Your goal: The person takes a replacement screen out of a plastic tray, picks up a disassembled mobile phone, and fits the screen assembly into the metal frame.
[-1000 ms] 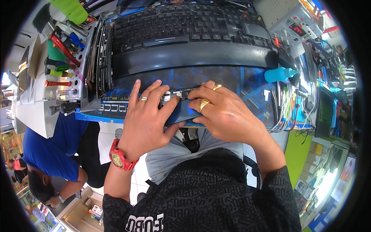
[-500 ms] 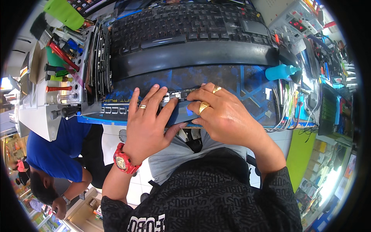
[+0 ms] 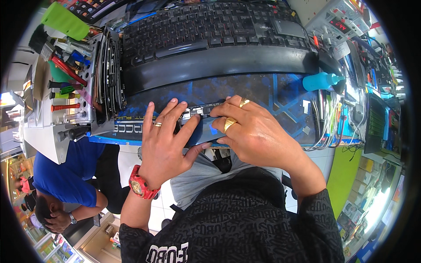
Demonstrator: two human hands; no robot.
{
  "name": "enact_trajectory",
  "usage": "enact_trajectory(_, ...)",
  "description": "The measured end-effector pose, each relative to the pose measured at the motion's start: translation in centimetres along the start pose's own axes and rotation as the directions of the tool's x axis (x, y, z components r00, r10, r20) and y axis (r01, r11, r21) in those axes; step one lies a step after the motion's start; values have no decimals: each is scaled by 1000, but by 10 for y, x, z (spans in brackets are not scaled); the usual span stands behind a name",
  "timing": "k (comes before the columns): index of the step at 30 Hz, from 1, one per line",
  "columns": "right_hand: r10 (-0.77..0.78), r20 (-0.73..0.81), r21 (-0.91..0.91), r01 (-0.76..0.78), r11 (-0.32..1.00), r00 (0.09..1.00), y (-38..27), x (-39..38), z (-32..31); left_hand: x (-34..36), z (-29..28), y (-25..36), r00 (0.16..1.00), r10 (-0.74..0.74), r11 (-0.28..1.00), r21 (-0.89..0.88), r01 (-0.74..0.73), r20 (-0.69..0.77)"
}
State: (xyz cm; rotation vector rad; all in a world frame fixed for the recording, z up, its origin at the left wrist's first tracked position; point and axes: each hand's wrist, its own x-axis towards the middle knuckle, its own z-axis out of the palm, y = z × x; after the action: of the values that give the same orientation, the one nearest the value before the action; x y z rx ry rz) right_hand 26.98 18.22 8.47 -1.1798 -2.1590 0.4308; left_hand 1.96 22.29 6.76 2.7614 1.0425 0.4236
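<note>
An opened smartphone (image 3: 203,133) lies at the near edge of the dark blue work mat (image 3: 201,90), its inner parts bare along the far end and a dark smooth panel nearer me. My left hand (image 3: 169,138) grips its left side, forefinger pressing on the exposed parts and thumb along the near edge; the other fingers stretch over the mat. From the right, my right hand (image 3: 252,129) curls its fingers over the phone's right side and holds it there. Those curled fingers hide part of the phone, so whether they also pinch something small is not visible.
A large black keyboard (image 3: 215,59) spans the far side. On the left stand a tool rack (image 3: 76,87) and a row of thin dark panels (image 3: 109,72); on the right, a light-blue bottle (image 3: 320,82), bundled cables (image 3: 323,127) and a power supply (image 3: 337,26). A person in blue (image 3: 66,175) sits at left.
Both hands keep nearly the same hold on the phone, with only slight finger shifts. The view has moved a little. The person at left now has a hand against their head.
</note>
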Motion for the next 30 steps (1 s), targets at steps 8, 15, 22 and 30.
enact_trajectory(8, 0, 14, -2, 0, 1000, 1000, 0, 1, -1, 2, -3, 1, 1000, 13, 1000, 26, -14, 28)
enact_trajectory(15, -26, 31, -11, 26, 1000, 999, 2, 3, -1, -2, 3, 0, 1000, 18, 1000, 12, -18, -9)
enact_trajectory(22, 29, 121, -2, -29, 1000, 992, 3, 3, -6, -4, 4, 0, 1000, 4, 1000, -8, -4, -13)
enact_trajectory(30, 13, 106, 8, -14, 1000, 994, 3, 4, -6, -1, 1, 2, 1000, 11, 1000, 7, -11, 2)
